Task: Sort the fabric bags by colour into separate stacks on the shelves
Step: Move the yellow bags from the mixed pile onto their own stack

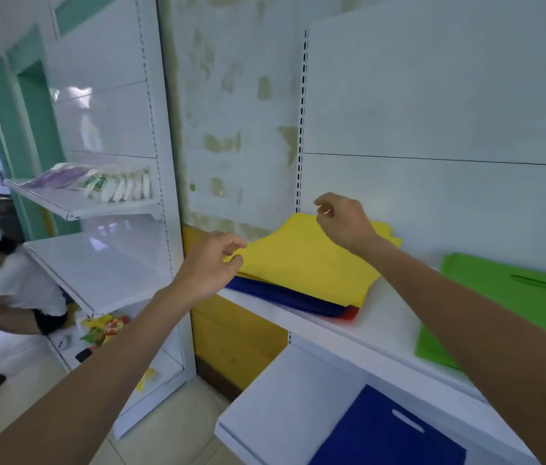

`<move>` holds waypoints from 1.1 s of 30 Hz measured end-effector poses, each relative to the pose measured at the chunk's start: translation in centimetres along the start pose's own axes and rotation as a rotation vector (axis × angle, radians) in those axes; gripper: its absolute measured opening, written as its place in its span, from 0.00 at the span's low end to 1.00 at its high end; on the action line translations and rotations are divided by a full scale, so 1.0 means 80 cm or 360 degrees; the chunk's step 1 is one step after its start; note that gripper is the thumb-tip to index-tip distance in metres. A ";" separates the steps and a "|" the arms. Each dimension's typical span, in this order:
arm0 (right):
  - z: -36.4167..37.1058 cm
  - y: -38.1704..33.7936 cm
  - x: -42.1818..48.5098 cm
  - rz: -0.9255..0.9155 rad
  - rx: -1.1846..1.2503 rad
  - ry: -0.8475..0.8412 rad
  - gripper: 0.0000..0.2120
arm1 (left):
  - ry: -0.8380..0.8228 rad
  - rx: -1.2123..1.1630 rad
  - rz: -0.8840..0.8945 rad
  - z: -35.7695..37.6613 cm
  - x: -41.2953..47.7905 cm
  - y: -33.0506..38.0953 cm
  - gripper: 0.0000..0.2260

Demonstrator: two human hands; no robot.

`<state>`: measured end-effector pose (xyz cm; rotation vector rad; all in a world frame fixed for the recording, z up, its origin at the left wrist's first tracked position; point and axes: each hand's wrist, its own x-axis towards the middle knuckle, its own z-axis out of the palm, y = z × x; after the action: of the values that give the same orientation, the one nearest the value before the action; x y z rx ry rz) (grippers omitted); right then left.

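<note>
A mixed pile of fabric bags lies on the white shelf (365, 333), with a yellow bag (301, 260) on top and blue bags (285, 297) and a red one (348, 313) under it. My left hand (211, 263) pinches the yellow bag's near left corner between thumb and fingers. My right hand (342, 219) has its fingers curled at the bag's far edge and seems to pinch it there. A green bag (513, 303) lies flat on the same shelf to the right. Another blue bag (385, 434) lies on the lower shelf.
A second white shelf unit (107, 263) stands to the left with packaged goods (113, 184) on its upper shelf and snack packets (107, 327) lower down. A person (13, 290) crouches at the far left. A yellow-painted wall base (231, 337) fills the gap between the units.
</note>
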<state>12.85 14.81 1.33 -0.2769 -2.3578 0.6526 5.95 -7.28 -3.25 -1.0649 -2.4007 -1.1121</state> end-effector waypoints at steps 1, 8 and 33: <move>0.001 0.004 0.011 0.0020 0.0008 0.0038 0.15 | 0.0016 0.0002 0.0012 0.001 0.012 -0.006 0.10; 0.000 0.064 0.023 0.0235 -0.0270 0.0052 0.15 | -0.0203 0.0039 -0.0066 0.040 0.089 -0.052 0.14; 0.067 0.069 -0.018 0.0856 -0.0739 0.0961 0.10 | -0.0119 0.0167 0.0278 0.112 0.183 -0.104 0.07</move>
<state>10.54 16.99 -5.82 -1.1656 -1.8070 0.1878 -9.78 3.25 -5.94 -1.2727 -2.3397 -0.8932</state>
